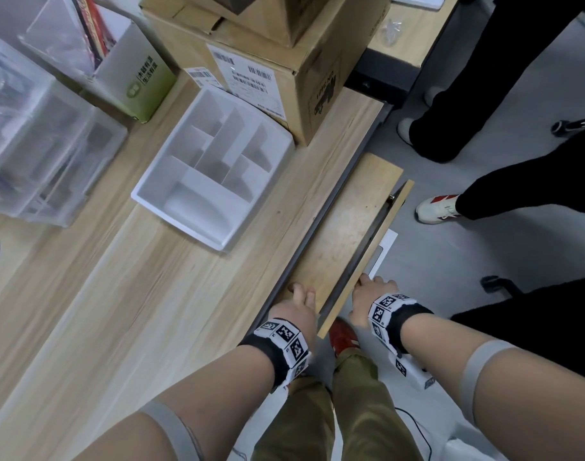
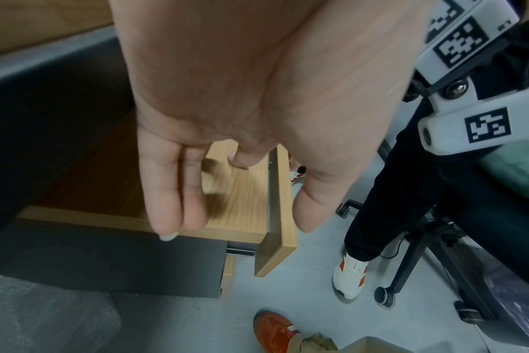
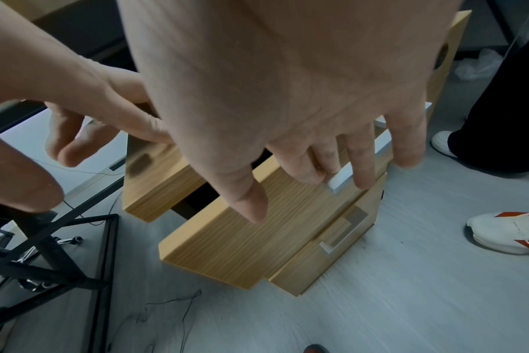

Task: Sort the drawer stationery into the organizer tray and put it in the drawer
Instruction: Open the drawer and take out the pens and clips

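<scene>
A white organizer tray (image 1: 214,168) with empty compartments sits on the wooden desk (image 1: 124,294). Below the desk's right edge the drawer (image 1: 344,227) is pulled out, and its bare wooden bottom (image 2: 245,191) shows no stationery. My left hand (image 1: 301,299) hangs over the drawer's near corner and holds nothing; in the left wrist view two fingers (image 2: 172,191) point straight down. My right hand (image 1: 367,291) is at the drawer front, its mostly straight fingers (image 3: 360,167) lying on the white handle (image 3: 341,181).
Stacked cardboard boxes (image 1: 284,61) stand right behind the tray, with a green carton (image 1: 141,78) and clear plastic drawers (image 1: 35,144) to the left. Other people's legs and a white shoe (image 1: 437,207) crowd the floor right of the drawer. A closed lower drawer (image 3: 317,262) sits beneath.
</scene>
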The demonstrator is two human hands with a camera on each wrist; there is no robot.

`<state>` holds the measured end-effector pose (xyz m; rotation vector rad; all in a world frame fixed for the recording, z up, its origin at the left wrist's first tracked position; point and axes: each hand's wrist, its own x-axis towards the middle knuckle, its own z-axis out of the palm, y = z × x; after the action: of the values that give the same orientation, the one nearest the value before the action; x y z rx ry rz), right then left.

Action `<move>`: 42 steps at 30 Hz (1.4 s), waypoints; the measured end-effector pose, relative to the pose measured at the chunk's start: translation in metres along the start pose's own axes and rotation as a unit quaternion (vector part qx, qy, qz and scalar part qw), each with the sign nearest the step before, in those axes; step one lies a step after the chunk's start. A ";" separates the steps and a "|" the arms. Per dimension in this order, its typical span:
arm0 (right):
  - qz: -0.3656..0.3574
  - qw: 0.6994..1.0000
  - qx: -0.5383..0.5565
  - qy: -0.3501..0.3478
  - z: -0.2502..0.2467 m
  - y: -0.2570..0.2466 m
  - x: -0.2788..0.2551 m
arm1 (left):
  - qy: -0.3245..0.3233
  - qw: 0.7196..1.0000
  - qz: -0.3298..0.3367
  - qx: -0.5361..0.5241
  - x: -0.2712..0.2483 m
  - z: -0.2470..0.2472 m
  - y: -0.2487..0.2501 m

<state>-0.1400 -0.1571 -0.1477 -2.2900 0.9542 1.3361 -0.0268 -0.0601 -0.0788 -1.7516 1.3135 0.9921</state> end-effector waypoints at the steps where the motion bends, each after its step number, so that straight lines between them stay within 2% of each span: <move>1: 0.000 1.000 -0.004 -0.004 -0.001 0.000 0.000 | -0.003 1.000 -0.002 -0.005 -0.001 -0.001 0.000; 17: 0.063 0.990 -0.041 -0.120 0.013 0.014 -0.018 | -0.004 1.000 -0.015 -0.024 0.005 -0.001 0.001; 19: 0.009 0.992 -0.025 -0.124 0.017 0.009 -0.016 | -0.014 0.999 -0.019 -0.022 0.004 -0.003 0.003; 20: -0.032 0.990 -0.021 -0.136 0.013 0.005 -0.020 | -0.016 0.999 -0.021 -0.024 0.003 -0.004 0.004; 22: -0.071 0.984 -0.017 -0.162 -0.006 -0.010 -0.033 | -0.014 0.999 -0.022 -0.032 0.002 -0.005 0.004; 25: -0.085 0.994 0.007 -0.074 -0.023 -0.023 -0.035 | -0.008 0.999 -0.022 -0.035 0.003 -0.007 0.003; 31: -0.045 0.987 -0.113 -0.103 0.011 -0.003 -0.027 | 0.005 0.998 -0.013 -0.060 0.001 -0.009 0.001; 33: -0.037 0.989 -0.105 -0.100 0.015 0.002 -0.031 | 0.018 0.998 -0.012 -0.067 -0.001 -0.009 0.001; 37: -0.028 0.985 -0.082 -0.151 0.016 0.014 -0.042 | 0.033 0.997 -0.003 -0.072 -0.006 -0.011 0.003; 39: -0.029 0.986 -0.059 -0.153 0.019 0.026 -0.046 | 0.049 0.997 0.002 -0.068 -0.010 -0.012 0.004; 42: 0.006 0.990 0.006 -0.137 0.025 0.049 -0.046 | 0.113 0.989 0.066 -0.067 -0.013 -0.012 0.008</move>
<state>-0.2058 -0.1602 -0.1183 -2.0246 0.8810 1.5949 -0.0355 -0.0667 -0.0625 -1.9451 1.5533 0.9973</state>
